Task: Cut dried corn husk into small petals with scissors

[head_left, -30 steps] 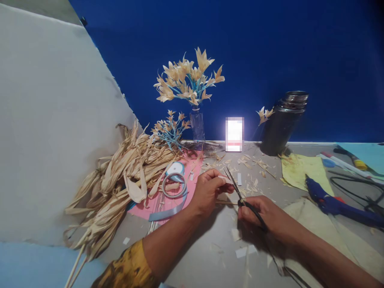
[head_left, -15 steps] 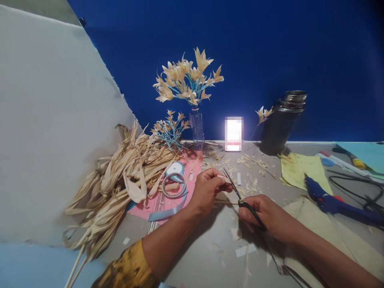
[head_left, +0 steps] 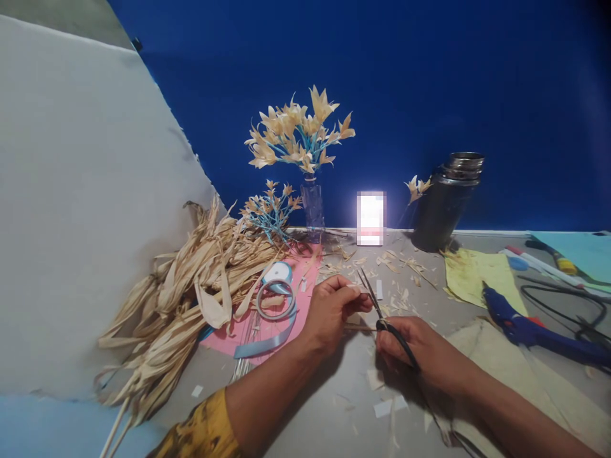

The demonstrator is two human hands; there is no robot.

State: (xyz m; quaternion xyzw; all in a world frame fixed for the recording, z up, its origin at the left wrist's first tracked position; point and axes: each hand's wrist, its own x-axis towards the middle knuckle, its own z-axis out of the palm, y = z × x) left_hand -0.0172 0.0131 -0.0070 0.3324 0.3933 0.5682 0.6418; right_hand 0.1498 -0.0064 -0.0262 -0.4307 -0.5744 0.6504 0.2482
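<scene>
My right hand (head_left: 415, 346) is closed on a pair of scissors (head_left: 398, 337) with black handles. Their blades point up and away, slightly parted, close to the fingertips of my left hand (head_left: 337, 312). Thumb and fingers of that left hand pinch a small pale piece, which looks like a strip of dried husk (head_left: 365, 289); most of it is hidden. A thin tan stalk (head_left: 360, 327) runs between the two hands below the blades. Pale husk scraps (head_left: 398, 299) lie scattered on the grey table (head_left: 305, 420) around them.
Dried corn husks (head_left: 176, 305) heap at the left, beside pink paper (head_left: 229, 343) with ribbon (head_left: 265, 343) and a tape ring (head_left: 275, 299). Behind stand a flower vase (head_left: 312, 210), a lit phone (head_left: 370, 219) and a dark flask (head_left: 442, 210). A blue glue gun (head_left: 520, 324) lies right.
The scissor blades have parted a little beside the left fingertips. Both hands stay nearly in place, and the whole view has shifted slightly.
</scene>
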